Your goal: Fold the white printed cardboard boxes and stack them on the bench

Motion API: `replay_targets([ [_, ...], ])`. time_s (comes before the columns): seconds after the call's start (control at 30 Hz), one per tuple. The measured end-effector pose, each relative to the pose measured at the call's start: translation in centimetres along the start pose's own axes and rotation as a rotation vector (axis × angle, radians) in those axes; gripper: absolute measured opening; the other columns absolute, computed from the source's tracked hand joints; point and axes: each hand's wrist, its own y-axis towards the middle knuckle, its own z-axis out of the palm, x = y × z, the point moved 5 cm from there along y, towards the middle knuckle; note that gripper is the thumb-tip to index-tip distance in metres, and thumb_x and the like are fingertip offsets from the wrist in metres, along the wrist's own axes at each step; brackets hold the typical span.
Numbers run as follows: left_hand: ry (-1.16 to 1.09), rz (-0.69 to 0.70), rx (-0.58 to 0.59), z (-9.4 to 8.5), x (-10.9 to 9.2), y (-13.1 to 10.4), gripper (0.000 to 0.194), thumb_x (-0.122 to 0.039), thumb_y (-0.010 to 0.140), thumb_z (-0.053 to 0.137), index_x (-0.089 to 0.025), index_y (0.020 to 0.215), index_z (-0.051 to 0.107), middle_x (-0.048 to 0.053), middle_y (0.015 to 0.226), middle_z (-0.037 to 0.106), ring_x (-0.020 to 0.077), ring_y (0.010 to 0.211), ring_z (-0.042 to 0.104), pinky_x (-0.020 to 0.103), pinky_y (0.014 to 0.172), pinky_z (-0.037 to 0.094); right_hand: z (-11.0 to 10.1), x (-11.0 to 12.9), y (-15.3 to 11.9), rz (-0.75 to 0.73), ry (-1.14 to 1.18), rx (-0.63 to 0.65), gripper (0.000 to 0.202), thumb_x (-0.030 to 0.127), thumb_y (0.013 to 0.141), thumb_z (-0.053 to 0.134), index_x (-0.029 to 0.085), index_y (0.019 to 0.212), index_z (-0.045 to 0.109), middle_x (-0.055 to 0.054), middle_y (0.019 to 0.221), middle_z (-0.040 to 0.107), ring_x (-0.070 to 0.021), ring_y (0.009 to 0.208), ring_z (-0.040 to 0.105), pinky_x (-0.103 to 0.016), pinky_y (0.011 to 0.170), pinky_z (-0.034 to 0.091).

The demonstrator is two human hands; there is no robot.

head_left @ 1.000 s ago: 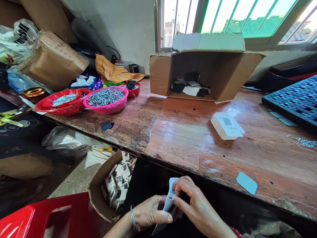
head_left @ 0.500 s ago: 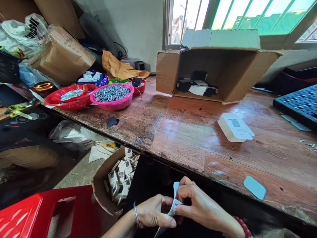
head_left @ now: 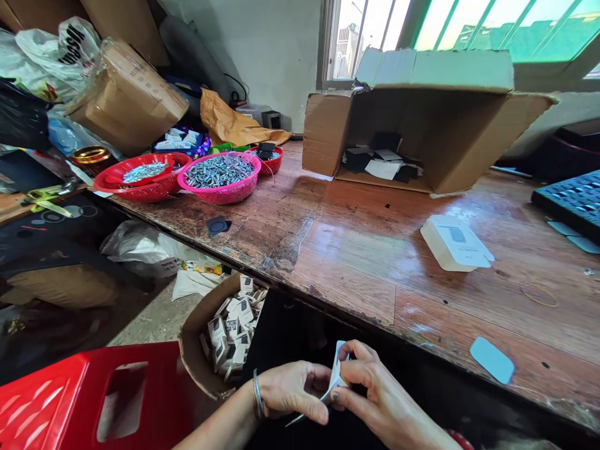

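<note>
A thin white card, folded or bent, is held between my two hands below the table's front edge. My left hand, with a silver bangle at the wrist, has its thumb and fingers around the card's lower left part. On the card's right side, my right hand pinches it between thumb and fingers. A stack of white cards lies on the wooden table. One pale blue rounded card rests near the front edge.
An open cardboard box holds black and white pieces. Baskets of metal parts, one pink, stand at the back left. On the floor, a carton of small white packs is beside a red stool. A black tray is at right.
The card is bent differently between my fingers, its upper part now more upright and its lower end turned left. The surroundings have shifted slightly as the camera moved.
</note>
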Motion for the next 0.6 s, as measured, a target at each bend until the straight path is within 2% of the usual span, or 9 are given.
replay_targets([
  [0.1, -0.012, -0.028, 0.021, 0.2, 0.0, 0.1, 0.066, -0.046, 0.041, 0.095, -0.017, 0.097, 0.074, 0.000, 0.080, 0.065, 0.0158, 0.081, 0.057, 0.028, 0.081, 0.041, -0.3, -0.3, 0.2, 0.028, -0.017, 0.019, 0.022, 0.021, 0.084, 0.065, 0.018, 0.062, 0.063, -0.001, 0.088, 0.055, -0.0180, 0.090, 0.052, -0.028, 0.080, 0.041],
  [0.23, 0.011, -0.069, 0.026, 0.5, 0.7, 0.1, 0.063, -0.050, 0.040, 0.094, -0.016, 0.089, 0.075, 0.000, 0.076, 0.066, 0.0173, 0.081, 0.058, 0.031, 0.084, 0.042, -0.6, -0.1, 0.5, -0.007, 0.025, 0.263, 0.011, 0.016, 0.078, 0.071, 0.022, 0.069, 0.074, 0.004, 0.069, 0.056, -0.0147, 0.077, 0.052, -0.025, 0.070, 0.037],
  [0.3, 0.023, -0.112, 0.007, 0.4, 1.3, 0.2, 0.064, -0.049, 0.036, 0.095, -0.017, 0.088, 0.075, -0.002, 0.074, 0.065, 0.0163, 0.078, 0.057, 0.030, 0.083, 0.042, -0.7, -0.1, 0.5, -0.011, 0.035, 0.323, 0.009, 0.016, 0.074, 0.075, 0.024, 0.075, 0.078, 0.005, 0.069, 0.056, -0.0141, 0.076, 0.050, -0.024, 0.068, 0.036],
  [0.43, 0.023, -0.150, -0.027, 0.2, 2.0, 0.4, 0.069, -0.046, 0.030, 0.096, -0.016, 0.089, 0.074, -0.004, 0.075, 0.063, 0.0138, 0.074, 0.054, 0.027, 0.078, 0.041, -0.4, -0.6, 0.2, 0.047, -0.014, 0.312, 0.016, 0.025, 0.065, 0.083, 0.026, 0.081, 0.079, 0.003, 0.080, 0.057, -0.0147, 0.077, 0.050, -0.023, 0.065, 0.036],
  [0.6, 0.063, -0.162, -0.060, 0.5, 2.0, 0.6, 0.072, -0.040, 0.025, 0.097, -0.018, 0.090, 0.074, -0.005, 0.074, 0.062, 0.0135, 0.073, 0.052, 0.028, 0.078, 0.041, 0.0, -0.4, 0.2, -0.008, -0.091, 0.247, 0.012, 0.030, 0.071, 0.077, 0.020, 0.066, 0.071, 0.003, 0.079, 0.055, -0.0143, 0.076, 0.049, -0.025, 0.069, 0.037],
])
